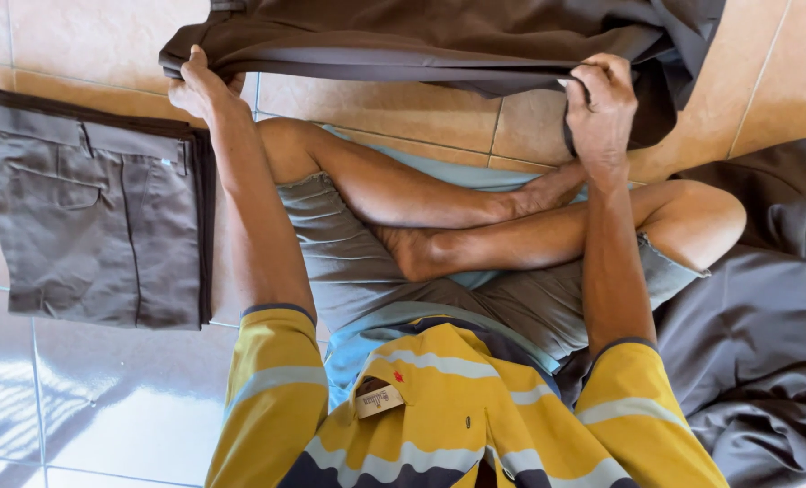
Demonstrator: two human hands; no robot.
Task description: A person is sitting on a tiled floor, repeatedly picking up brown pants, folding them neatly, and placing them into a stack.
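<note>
On tiled floor [105, 398], cross-legged person grips dark brown trousers [439, 41] with both hands.
Left hand [202, 89] closed on one edge, right hand [600, 99] fisted on the other, cloth stretched between. Folded grey trousers [96, 226] left of left hand; loose grey pile [764, 334] near right arm.

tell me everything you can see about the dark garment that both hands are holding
The dark garment is dark brown woven cloth, like trousers, stretched sideways across the top of the view over the tan tile floor. It lies in long flat folds, its upper part cut off by the picture's edge. The left hand grips its left end, the right hand pinches its lower edge near the right, where the cloth bunches and hangs.
</note>
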